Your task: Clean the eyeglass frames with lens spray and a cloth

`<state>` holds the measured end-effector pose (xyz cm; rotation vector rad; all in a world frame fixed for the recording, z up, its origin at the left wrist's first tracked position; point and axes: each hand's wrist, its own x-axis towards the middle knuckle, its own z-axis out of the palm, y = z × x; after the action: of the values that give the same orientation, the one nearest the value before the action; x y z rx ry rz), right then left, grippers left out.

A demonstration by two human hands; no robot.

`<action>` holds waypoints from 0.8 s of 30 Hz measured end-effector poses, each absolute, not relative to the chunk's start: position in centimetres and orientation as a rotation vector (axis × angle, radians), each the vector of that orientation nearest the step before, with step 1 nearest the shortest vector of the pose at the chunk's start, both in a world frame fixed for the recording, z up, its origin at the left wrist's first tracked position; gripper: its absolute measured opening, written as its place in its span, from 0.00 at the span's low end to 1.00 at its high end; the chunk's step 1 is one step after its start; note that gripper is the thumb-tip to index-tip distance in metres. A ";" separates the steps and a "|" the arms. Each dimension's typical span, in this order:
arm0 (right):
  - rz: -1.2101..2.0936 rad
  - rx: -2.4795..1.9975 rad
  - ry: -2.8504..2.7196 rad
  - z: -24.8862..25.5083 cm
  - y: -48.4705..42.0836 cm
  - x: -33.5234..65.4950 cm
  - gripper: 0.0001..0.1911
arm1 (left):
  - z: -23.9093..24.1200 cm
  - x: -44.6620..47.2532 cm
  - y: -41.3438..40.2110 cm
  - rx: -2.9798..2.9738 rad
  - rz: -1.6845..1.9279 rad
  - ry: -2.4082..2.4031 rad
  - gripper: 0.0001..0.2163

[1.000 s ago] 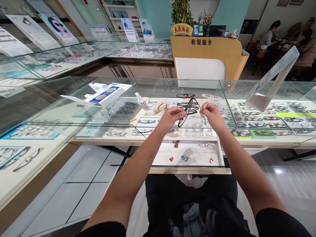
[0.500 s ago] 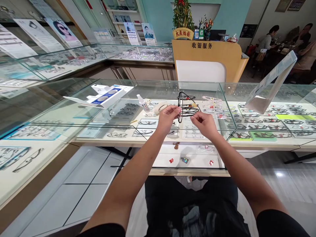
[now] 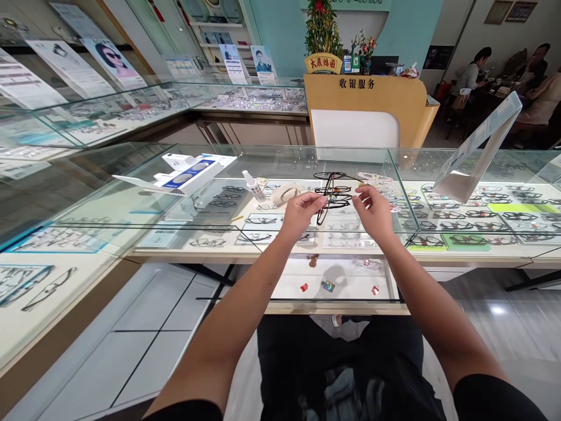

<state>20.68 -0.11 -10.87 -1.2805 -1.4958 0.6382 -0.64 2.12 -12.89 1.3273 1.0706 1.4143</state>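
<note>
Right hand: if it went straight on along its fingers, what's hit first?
Likely the black glasses held in the left hand; depth is unclear, and the right hand may be touching their temple.

I lose part of the black eyeglasses (image 3: 322,217) behind the left hand (image 3: 302,213), and can't read the label (image 3: 258,191) on the spray bottle (image 3: 249,180).

Optician's shop | glass showcase (image 3: 184,254) | displayed eyeglasses (image 3: 465,240) | cashier desk (image 3: 372,99) | far case (image 3: 252,113): probably eyewear
</note>
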 end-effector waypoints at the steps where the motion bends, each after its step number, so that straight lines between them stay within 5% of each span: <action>1: 0.624 -1.281 -1.475 -10.9 0.0 20.8 0.09 | -13.0 -0.6 2.1 1.343 1.407 1.067 0.32; 13: 0.648 -1.287 -1.606 -11.7 -0.9 19.1 0.19 | -13.5 0.2 1.7 1.520 1.324 0.969 0.23; 24: 0.472 -1.454 -1.622 -13.3 0.5 19.9 0.36 | -13.7 0.2 2.1 1.283 1.511 1.060 0.26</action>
<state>19.93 0.45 -13.28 -1.4544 -1.6222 0.4719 0.23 2.08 -13.67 1.2830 1.0600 1.5107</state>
